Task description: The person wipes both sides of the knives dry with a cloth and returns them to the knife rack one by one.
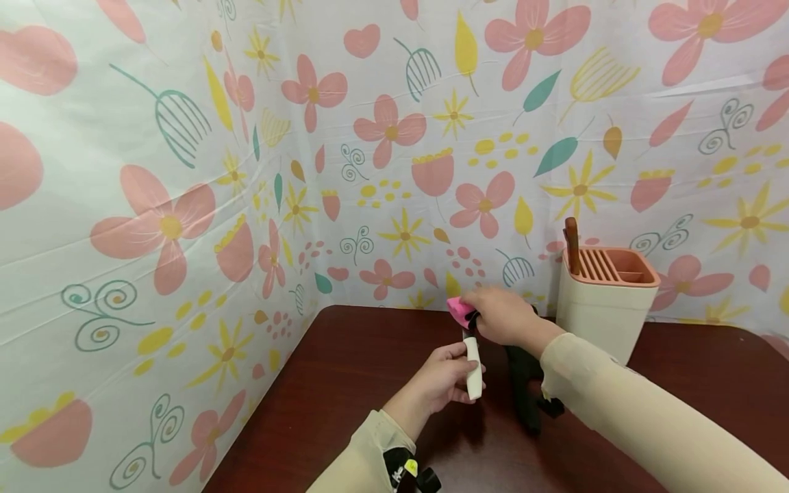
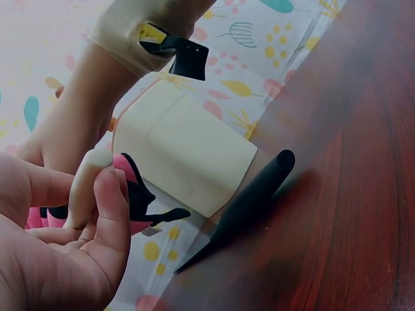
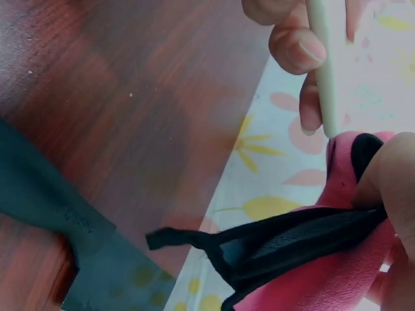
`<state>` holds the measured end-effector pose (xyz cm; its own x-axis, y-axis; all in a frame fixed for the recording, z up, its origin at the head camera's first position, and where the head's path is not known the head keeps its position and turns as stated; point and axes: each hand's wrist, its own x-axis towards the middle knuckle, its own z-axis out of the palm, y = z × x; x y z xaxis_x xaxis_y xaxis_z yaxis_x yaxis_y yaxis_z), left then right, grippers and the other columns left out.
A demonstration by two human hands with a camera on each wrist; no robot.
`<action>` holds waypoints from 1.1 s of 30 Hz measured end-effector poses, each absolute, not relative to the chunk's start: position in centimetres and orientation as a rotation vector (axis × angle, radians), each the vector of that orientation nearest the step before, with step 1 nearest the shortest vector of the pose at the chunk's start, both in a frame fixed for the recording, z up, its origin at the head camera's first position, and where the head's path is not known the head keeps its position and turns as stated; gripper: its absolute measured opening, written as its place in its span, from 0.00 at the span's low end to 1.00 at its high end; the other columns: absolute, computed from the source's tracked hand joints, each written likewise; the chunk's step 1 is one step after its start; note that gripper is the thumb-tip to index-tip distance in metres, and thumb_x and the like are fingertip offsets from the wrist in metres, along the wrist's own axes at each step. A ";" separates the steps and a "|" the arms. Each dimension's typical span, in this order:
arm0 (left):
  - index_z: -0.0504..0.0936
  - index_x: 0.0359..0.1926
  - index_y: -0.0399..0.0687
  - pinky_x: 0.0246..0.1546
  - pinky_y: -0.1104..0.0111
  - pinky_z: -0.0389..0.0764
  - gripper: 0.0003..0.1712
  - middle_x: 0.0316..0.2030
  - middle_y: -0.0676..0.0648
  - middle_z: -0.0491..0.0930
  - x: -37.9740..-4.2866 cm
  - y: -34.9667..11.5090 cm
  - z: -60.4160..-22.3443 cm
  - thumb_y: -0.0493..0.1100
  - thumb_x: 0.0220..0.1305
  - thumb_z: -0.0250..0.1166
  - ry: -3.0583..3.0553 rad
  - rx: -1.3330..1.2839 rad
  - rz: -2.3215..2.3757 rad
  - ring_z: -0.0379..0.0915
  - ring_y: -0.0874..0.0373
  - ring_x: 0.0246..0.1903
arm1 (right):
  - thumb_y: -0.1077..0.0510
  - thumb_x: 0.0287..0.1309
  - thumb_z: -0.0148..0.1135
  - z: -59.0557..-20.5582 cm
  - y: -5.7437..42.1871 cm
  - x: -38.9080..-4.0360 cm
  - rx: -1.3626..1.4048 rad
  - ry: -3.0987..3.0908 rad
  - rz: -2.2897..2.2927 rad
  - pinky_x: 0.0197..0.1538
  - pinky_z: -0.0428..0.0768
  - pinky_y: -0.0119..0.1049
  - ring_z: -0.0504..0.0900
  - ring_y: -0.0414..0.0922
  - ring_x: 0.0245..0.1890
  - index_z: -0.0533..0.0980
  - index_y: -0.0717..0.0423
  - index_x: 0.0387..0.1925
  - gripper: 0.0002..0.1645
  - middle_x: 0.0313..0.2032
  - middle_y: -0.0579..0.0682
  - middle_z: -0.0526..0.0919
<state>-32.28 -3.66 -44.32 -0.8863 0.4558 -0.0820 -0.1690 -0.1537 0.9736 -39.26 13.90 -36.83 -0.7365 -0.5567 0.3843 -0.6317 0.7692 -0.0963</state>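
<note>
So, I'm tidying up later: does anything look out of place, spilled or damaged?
Perhaps the dark knife: it lies loose on the table near the cream holder, where a brown handle sticks up. I see no spill or damage.

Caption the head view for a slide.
Over a dark reddish tabletop, the left hand holds a slim white handle while the right hand grips pink fabric near a boxy cream holder.

The handle (image 1: pixel 473 380) is white, the cloth (image 3: pixel 331 275) pink and black, the backdrop (image 1: pixel 382 205) floral
</note>
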 end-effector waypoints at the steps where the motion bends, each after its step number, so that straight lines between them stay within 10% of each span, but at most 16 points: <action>1: 0.64 0.75 0.40 0.21 0.71 0.81 0.31 0.41 0.46 0.82 -32.3 -3.7 -44.3 0.38 0.74 0.58 1.718 0.321 2.089 0.82 0.60 0.27 | 0.70 0.50 0.57 -36.8 13.9 -39.1 0.924 -2.631 0.312 0.31 0.67 0.39 0.68 0.44 0.28 0.78 0.46 0.36 0.17 0.29 0.42 0.80; 33: 0.78 0.62 0.38 0.19 0.71 0.80 0.21 0.33 0.51 0.82 -31.7 -3.5 -43.9 0.37 0.70 0.60 1.739 0.333 2.109 0.81 0.62 0.24 | 0.69 0.50 0.57 -36.7 14.8 -34.1 1.015 -2.626 0.559 0.32 0.67 0.32 0.66 0.37 0.26 0.73 0.40 0.29 0.17 0.22 0.37 0.66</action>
<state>-31.74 -3.55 -43.91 -0.8975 0.4368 -0.0606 -0.1426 -0.1576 0.9771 -34.08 14.78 -36.73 -0.7178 -0.5830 0.3807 -0.6875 0.6801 -0.2547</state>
